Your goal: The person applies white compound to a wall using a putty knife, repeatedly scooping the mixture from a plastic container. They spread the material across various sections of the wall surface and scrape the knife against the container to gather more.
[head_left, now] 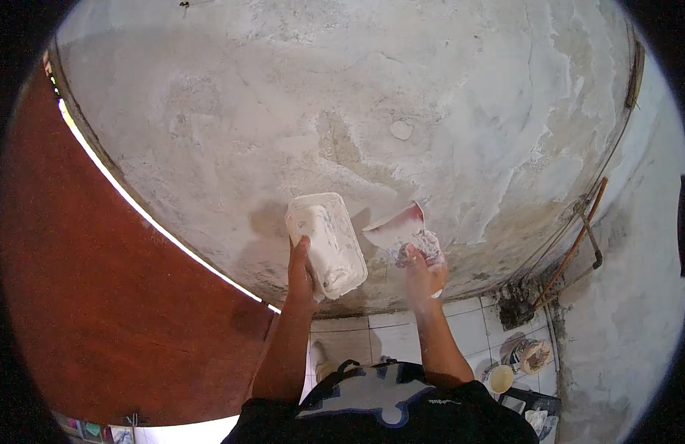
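Low on the wall: both hands were up against the wall (283, 111), near its base.
Left hand: left hand (301, 272) was clamped on the near edge of the putty tub (327, 238), thumb on the rim, tub tilted toward the wall.
Right hand: right hand (425, 272) was closed around the handle of the putty knife (395, 226); the smeared blade sat just beside the tub, on or near the wall, contact unclear.
Done: white skim covered the right part of the wall, and one small filled patch (401, 129) sat higher up.
Left: centre and left looked grey and bare, the bottom strip too; judged well under half done.
Putty supply: the tub looked smeared, and the amount in it could not be told.
Count, hands: two, same person.
Count, tools: one tub, one knife.
Count, floor items: one cream cup (500, 379) and one dirty container (535, 355) on the tiled floor (468, 325); more clutter beside them, too small to count.
Count, other: one rusty pipe (575, 244) on the right, one red-brown door (98, 296) on the left.
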`<state>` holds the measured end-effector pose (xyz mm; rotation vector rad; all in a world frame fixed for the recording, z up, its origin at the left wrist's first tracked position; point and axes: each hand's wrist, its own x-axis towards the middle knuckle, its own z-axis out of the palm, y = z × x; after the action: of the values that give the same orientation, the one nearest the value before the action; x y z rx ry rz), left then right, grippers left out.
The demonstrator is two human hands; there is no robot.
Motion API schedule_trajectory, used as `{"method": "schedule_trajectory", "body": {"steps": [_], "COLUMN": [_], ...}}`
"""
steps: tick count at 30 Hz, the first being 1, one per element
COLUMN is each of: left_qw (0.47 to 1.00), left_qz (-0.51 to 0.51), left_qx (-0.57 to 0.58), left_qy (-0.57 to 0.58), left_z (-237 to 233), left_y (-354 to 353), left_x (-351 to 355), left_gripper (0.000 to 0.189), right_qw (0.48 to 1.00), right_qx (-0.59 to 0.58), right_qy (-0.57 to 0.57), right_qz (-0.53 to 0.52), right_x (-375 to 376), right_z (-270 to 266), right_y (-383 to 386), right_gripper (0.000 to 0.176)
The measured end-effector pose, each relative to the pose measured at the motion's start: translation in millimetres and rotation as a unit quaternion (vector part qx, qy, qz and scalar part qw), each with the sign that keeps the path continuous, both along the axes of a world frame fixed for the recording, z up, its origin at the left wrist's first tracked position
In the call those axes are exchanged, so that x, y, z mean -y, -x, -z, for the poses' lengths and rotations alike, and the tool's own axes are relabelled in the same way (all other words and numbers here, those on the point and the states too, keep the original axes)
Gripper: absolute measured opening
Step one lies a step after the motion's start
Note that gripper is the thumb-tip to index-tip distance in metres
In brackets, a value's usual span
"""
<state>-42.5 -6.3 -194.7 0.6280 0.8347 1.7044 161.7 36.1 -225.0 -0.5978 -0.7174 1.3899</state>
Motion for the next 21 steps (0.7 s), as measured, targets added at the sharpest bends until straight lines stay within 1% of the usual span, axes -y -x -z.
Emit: {"method": "schedule_trajectory", "body": {"steps": [1,2,4,8,10,11,12,13,14,16,20,21], "left_qw": [1.0,1.0,0.999,1.0,0.999,0.999,0.998,0.997,0.997,0.997,0.997,0.996], "left_qz": [-0.002,-0.005,-0.034,-0.023,-0.038,-0.038,-0.049,-0.06,-0.06,-0.05,-0.051,-0.054], "left_qx": [0.01,0.009,-0.033,-0.004,-0.027,-0.028,-0.036,-0.044,-0.044,-0.03,-0.049,-0.061], "left_qy": [0.009,0.008,0.012,-0.004,-0.011,-0.014,-0.019,-0.024,-0.025,-0.04,-0.033,-0.027], "left_z": [-3,-6,-11,-6,-3,-1,-2,-2,-3,-6,-15,-15], "left_y": [-1,-2,-2,-2,1,2,1,1,0,-1,-6,-6], "left_x": [-1,-2,-4,-6,-10,-10,-11,-11,-11,-10,-4,-4], "left_gripper": [0.066,0.066,0.066,0.065,0.064,0.064,0.065,0.065,0.065,0.067,0.07,0.07], "right_qw": [0.999,0.999,0.996,0.992,0.976,0.976,0.953,0.919,0.919,0.901,0.885,0.849], "right_qx": [0.046,0.045,0.086,0.125,0.214,0.213,0.282,0.347,0.347,0.346,0.383,0.441], "right_qy": [0.006,0.005,-0.031,-0.025,-0.04,-0.042,-0.108,-0.171,-0.172,-0.236,-0.237,-0.261], "right_qz": [0.003,0.001,-0.009,-0.015,-0.009,-0.009,0.031,0.07,0.07,0.116,0.114,0.128], "right_x": [3,5,11,19,22,21,19,18,18,18,20,18], "right_z": [-2,-2,-1,-1,-3,1,10,16,22,26,21,23], "right_y": [3,6,11,15,16,17,18,19,20,24,23,22], "right_gripper": [0.038,0.038,0.042,0.041,0.036,0.036,0.036,0.035,0.035,0.035,0.034,0.032]}}
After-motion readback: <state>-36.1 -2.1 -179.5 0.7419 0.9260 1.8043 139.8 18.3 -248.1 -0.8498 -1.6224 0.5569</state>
